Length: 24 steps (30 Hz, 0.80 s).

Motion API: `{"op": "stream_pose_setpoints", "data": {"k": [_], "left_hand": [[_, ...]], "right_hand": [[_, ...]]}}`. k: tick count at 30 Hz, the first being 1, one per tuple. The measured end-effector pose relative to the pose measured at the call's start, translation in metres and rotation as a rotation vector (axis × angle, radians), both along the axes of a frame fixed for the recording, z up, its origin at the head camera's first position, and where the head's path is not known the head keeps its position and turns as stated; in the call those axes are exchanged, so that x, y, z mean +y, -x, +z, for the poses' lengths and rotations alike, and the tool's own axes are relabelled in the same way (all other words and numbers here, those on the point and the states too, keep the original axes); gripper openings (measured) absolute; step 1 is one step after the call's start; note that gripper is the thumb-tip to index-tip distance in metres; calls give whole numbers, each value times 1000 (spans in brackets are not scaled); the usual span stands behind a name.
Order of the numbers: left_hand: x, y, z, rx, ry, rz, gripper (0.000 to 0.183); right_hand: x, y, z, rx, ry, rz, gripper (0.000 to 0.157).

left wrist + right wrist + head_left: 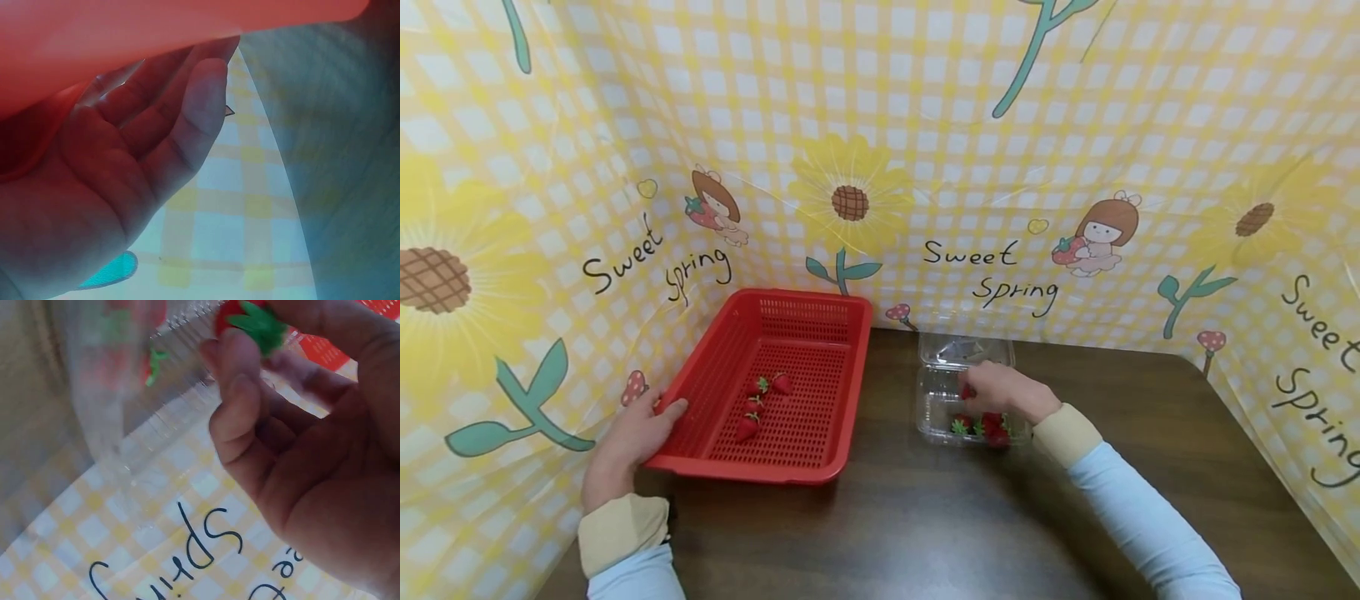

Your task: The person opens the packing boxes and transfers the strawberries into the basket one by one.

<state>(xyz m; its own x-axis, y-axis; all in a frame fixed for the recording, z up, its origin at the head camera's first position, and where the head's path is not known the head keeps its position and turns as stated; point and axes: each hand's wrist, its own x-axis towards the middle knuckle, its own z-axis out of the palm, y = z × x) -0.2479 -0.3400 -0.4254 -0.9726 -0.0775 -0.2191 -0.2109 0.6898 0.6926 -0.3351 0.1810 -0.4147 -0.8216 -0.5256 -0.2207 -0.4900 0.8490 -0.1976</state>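
Note:
My left hand (631, 437) grips the left rim of a red plastic basket (848, 392), thumb over the edge. In the left wrist view its fingers (165, 150) curl under the rim. Several strawberries (748, 427) with green leaves lie on the basket's slotted floor. Over a clear plastic clamshell box (931, 429), my right hand (1006, 392) pinches one strawberry (265, 331) between thumb and fingers, its green leaves facing the palm. More strawberries (992, 427) lie at the near right of the box.
The box's clear lid (962, 350) stands open at its far side, close to the checked cloth (880, 108) that hangs around the back and sides. Under everything is a dark wooden table (910, 517). The basket stands left of the box, a strip of table between them.

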Motion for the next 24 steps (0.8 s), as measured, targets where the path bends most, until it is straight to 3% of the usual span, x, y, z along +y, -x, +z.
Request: {"op": "stream_pose_setpoints", "data": {"k": [4,12,19,24], "left_hand": [[-2,-1,-2,-8,-7,3,68],[-4,-4,-2,-3,2,-6,75],[1,-4,2,6,-2,-3,68],[2,-4,4,-8,-41,13,66]], "right_hand": [[-2,1,11,25,47,25,3],[-16,2,34,50,98,60,8],[-40,2,73,153,101,139,14],[-60,3,98,166,133,166,13]]}}
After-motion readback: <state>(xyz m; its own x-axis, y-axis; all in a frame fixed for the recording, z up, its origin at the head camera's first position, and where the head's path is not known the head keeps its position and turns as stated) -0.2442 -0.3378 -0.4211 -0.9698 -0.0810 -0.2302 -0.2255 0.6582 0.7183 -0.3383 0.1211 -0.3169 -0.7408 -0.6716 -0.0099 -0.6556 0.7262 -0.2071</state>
